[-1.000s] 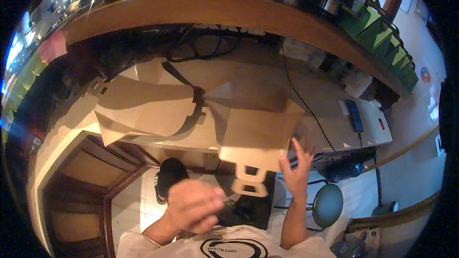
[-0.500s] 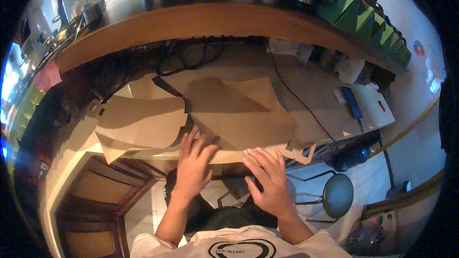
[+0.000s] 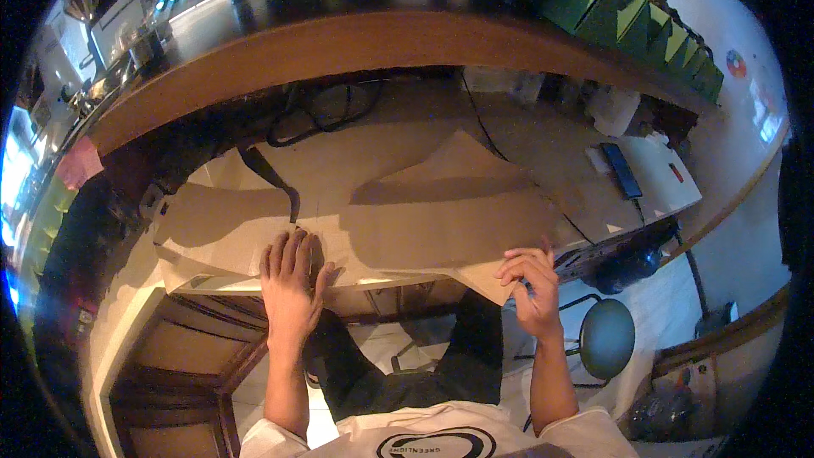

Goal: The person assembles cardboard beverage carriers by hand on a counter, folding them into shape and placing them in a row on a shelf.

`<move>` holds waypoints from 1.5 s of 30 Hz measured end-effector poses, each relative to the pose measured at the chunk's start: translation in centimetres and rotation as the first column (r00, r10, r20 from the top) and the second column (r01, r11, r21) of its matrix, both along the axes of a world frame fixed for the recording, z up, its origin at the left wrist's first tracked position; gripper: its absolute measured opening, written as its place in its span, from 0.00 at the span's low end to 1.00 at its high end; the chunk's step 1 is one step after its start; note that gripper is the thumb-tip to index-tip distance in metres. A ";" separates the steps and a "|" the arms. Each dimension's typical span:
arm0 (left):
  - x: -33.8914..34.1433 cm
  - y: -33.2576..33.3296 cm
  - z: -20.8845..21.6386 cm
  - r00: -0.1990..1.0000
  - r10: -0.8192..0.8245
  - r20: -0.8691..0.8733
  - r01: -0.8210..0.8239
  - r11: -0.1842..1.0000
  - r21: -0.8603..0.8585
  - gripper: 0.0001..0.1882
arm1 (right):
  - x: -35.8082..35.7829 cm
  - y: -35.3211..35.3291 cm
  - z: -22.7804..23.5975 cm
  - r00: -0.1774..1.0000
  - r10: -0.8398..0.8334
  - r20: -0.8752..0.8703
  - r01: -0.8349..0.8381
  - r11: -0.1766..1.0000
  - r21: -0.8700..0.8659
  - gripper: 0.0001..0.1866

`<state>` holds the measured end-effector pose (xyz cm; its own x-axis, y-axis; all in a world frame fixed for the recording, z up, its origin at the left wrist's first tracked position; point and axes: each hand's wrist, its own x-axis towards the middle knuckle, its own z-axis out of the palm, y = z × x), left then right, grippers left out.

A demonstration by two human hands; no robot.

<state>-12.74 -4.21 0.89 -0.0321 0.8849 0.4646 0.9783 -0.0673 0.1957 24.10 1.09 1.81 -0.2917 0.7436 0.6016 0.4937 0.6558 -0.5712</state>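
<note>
The left hand [image 3: 292,276] lies flat, gripping nothing, seemingly on cardboard [image 3: 212,219]; the right hand [image 3: 532,284] (fingers curled) pinches a brown sheet [image 3: 449,233].

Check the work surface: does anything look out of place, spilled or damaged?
No spill or obvious damage shows. The brown sheet on the right looks slightly askew: its near corner juts past the front of the table, at the right hand.

paper sheets [image 3: 458,229]: plain tan | shirt [image 3: 424,416]: cream (black ring print [image 3: 441,433]) | stool seat [image 3: 607,339]: dull green | counter edge [image 3: 339,47]: orange-brown
</note>
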 end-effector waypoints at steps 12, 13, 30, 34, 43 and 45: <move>9.2 1.3 2.9 0.887 -0.433 0.164 0.400 0.895 0.197 0.25 | -4.6 2.4 -0.1 0.992 0.078 -0.103 -0.083 0.996 -0.045 0.07; 9.6 1.7 2.9 0.898 -0.390 0.204 0.364 0.919 0.152 0.22 | -5.0 2.5 0.1 0.992 0.076 -0.103 -0.080 0.996 -0.040 0.07; 10.5 6.6 0.7 0.972 -0.230 -0.058 0.221 0.967 -0.129 0.26 | -6.8 0.4 -5.5 0.956 -0.142 0.256 0.110 0.985 0.137 0.24; 10.9 6.6 1.5 0.967 -0.243 -0.071 0.228 0.957 -0.177 0.27 | -1.4 0.8 -6.2 0.906 -0.367 0.208 0.346 0.929 0.132 0.26; 11.2 6.8 1.0 0.967 -0.240 -0.089 0.228 0.965 -0.132 0.31 | -3.6 -0.4 -6.5 0.873 -0.434 0.224 0.426 0.901 0.086 0.35; 11.0 6.8 0.4 0.969 -0.234 -0.074 0.226 0.969 -0.103 0.31 | -5.4 -0.9 -6.2 0.892 -0.388 0.233 0.382 0.921 0.073 0.34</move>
<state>-1.77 2.61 1.24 0.2139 0.9034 0.3717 0.9519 -0.2782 0.1284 18.66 0.19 -4.43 -0.1223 0.8125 0.5700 0.8296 0.3989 -0.3906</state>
